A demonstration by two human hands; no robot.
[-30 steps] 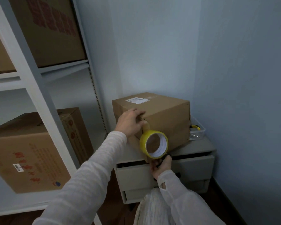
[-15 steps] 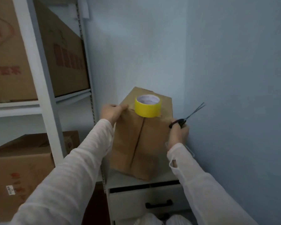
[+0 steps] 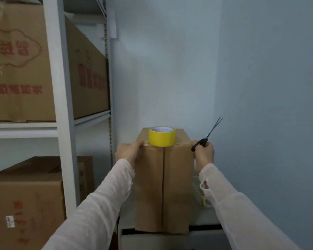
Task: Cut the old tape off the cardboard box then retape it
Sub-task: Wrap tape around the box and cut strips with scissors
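Head view: brown cardboard box [image 3: 148,186] now upended at centre; your left hand [image 3: 128,152] grips it, right hand [image 3: 204,153] grips black scissors [image 3: 202,142], seemingly ready to cut.

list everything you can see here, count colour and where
cardboard box: one, brown, upright on the drawer cabinet
tape roll: one, yellow, on top of the cardboard box
scissors: one pair, black handles, in the right hand, blades up
stored cartons: two, brown with red print, on the shelving
shelving: one, white, left side
drawer cabinet: one, white, under the cardboard box
clear container: one, transparent, right of the cardboard box
left hand: one, white sleeve, grips the box's upper left edge
right hand: one, white sleeve, holds the scissors
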